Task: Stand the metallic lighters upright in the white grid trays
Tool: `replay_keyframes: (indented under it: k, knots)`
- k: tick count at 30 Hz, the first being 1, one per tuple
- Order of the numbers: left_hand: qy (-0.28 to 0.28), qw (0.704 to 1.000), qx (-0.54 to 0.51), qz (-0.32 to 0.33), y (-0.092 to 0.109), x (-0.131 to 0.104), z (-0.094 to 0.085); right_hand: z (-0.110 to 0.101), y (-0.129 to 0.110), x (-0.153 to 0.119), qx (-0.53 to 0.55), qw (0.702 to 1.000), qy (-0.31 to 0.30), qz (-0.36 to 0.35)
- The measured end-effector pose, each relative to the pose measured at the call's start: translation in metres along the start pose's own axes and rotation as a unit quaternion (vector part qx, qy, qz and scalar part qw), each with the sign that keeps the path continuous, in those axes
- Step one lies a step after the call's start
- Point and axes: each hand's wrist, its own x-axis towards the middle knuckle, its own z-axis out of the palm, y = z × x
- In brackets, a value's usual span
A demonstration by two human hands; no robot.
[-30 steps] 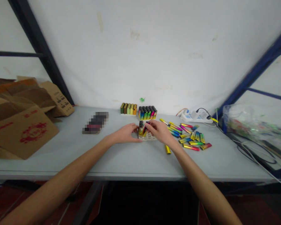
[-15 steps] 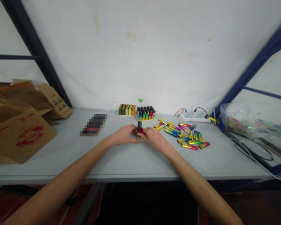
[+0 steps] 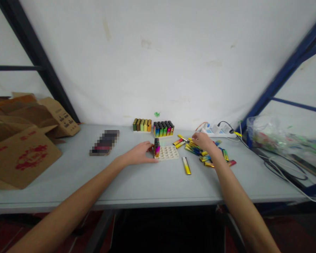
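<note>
My left hand (image 3: pixel 138 153) curves around the left end of a white tray (image 3: pixel 171 154) with rows of round holes, thumb at its front corner and fingers behind. A column of pink-and-gold lighters with black tops (image 3: pixel 157 148) stands upright at that end; the other visible holes hold nothing. Over to the right, my right hand (image 3: pixel 203 140) is above a loose pile of shiny multicoloured lighters (image 3: pixel 193 149), fingers bent together and pointing down. Whatever lies between its fingertips is hidden. One yellow lighter (image 3: pixel 186 166) lies alone in front of the pile.
Against the wall stand two filled trays, of gold-topped lighters (image 3: pixel 142 125) and black-topped lighters (image 3: pixel 163 129). A power strip (image 3: pixel 217 130) with cables sits at the back right. Cardboard boxes (image 3: pixel 28 151) occupy the left, near a pixelated dark object (image 3: pixel 105 142).
My right hand has left the standing lighters and moved right to the pile, uncovering the tray's holes and the single yellow lighter. My left hand stays at the tray's left end.
</note>
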Motion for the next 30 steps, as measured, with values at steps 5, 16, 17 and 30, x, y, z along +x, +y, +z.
replay_keyframes:
  k: [5, 16, 17, 30]
  knots:
    - [-0.003, 1.0, -0.003, -0.006, 0.001, -0.001, -0.001, 0.007, 0.023, -0.004, -0.005, 0.999, -0.048, 0.014]
    - [-0.001, 1.0, 0.001, -0.005, 0.002, -0.003, -0.001, 0.009, 0.032, -0.007, 0.098, 0.995, -0.006, -0.01]
    - [-0.002, 1.0, 0.0, -0.006, 0.002, -0.003, -0.002, 0.008, 0.032, -0.009, 0.111, 0.994, 0.02, -0.002]
    - [-0.01, 1.0, -0.005, -0.014, 0.003, -0.004, -0.003, -0.003, -0.029, -0.026, 0.501, 0.849, 0.147, -0.087]
